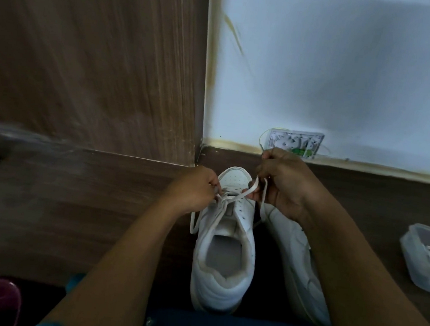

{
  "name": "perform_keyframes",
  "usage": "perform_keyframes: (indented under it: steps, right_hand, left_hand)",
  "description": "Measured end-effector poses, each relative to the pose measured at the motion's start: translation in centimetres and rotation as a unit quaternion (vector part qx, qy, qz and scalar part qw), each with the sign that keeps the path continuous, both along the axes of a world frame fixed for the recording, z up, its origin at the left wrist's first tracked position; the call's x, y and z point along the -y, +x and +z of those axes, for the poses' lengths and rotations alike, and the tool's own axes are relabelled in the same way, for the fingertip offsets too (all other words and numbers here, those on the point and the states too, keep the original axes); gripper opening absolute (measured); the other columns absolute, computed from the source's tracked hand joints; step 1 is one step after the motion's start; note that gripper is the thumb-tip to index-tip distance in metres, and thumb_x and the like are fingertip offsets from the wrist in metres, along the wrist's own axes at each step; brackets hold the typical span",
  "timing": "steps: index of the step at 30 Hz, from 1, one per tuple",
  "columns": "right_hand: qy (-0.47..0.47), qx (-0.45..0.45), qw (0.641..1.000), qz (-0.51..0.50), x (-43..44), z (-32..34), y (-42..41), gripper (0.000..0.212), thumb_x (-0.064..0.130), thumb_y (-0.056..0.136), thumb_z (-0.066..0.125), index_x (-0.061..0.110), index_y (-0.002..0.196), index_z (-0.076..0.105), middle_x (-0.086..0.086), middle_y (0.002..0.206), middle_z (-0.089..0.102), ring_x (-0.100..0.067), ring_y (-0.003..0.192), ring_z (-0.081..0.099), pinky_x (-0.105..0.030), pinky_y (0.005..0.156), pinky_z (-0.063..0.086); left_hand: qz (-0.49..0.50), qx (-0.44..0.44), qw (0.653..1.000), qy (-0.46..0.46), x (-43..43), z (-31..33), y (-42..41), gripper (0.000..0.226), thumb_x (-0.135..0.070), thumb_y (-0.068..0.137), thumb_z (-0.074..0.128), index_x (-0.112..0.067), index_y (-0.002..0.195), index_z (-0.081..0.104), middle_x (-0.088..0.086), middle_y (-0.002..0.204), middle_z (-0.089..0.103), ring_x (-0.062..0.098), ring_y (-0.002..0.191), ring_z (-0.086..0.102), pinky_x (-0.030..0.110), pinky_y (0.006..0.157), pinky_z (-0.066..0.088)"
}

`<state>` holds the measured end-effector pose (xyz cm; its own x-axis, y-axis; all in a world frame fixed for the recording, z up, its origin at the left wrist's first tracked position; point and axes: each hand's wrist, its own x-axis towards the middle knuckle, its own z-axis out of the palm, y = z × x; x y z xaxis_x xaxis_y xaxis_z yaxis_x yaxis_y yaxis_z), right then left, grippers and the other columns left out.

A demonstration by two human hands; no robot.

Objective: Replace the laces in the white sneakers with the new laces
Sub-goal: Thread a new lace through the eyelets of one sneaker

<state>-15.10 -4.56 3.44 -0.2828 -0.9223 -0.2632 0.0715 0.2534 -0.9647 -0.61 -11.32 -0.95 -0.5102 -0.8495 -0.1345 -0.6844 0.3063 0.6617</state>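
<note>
Two hands on one flat white lace (234, 197): left hand (195, 187) and right hand (279, 187) each have a closed grip pinching it, over the front eyelets of the smooth white sneaker (221, 276) on the wood-grain surface (47, 199). Pull unevenly and one end probably comes up short, or the flat lace twists.

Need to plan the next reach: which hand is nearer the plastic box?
Right. The right hand holds the lace over the sneaker, left of the box; the left hand is farther left, across the sneaker.
</note>
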Motion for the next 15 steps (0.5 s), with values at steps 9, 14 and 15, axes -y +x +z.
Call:
perform_keyframes:
  steps: [9, 14, 15]
  right_hand:
    - [-0.001, -0.059, 0.998, 0.016, -0.1, -0.4, -0.5, 0.021, -0.006, 0.086, 0.052, 0.014, 0.078, 0.052, -0.005, 0.065, 0.048, -0.011, 0.043, 0.041, -0.019, 0.04, 0.029]
    - [-0.063, -0.061, 0.996, 0.005, 0.0, -0.2, -0.2, 0.018, -0.006, 0.08, 0.064, 0.01, 0.077, 0.056, 0.002, 0.049, 0.055, -0.007, 0.04, 0.04, -0.016, 0.037, 0.026]
    - [-0.069, -0.046, 0.997, -0.001, 0.0, -0.1, -0.3, 0.019, -0.007, 0.08, 0.064, 0.01, 0.076, 0.057, 0.0, 0.051, 0.054, -0.006, 0.039, 0.039, -0.016, 0.037, 0.026]
  left_hand:
    - [-0.042, -0.059, 0.997, -0.007, -0.1, -0.1, 0.3, 0.018, -0.003, 0.087, 0.054, -0.016, 0.081, 0.064, -0.004, 0.075, 0.061, 0.017, 0.079, 0.058, 0.031, 0.074, 0.047]
    - [-0.069, -0.354, 0.92, 0.154, -1.9, 2.1, -0.6, 0.014, -0.009, 0.092, 0.053, -0.019, 0.098, 0.061, -0.003, 0.081, 0.064, 0.007, 0.067, 0.063, 0.023, 0.064, 0.051]
    - [-0.07, -0.347, 0.922, 0.156, -2.1, 2.2, -0.6, 0.013, -0.008, 0.091, 0.054, -0.019, 0.095, 0.061, -0.004, 0.072, 0.062, 0.004, 0.057, 0.059, 0.022, 0.056, 0.049]
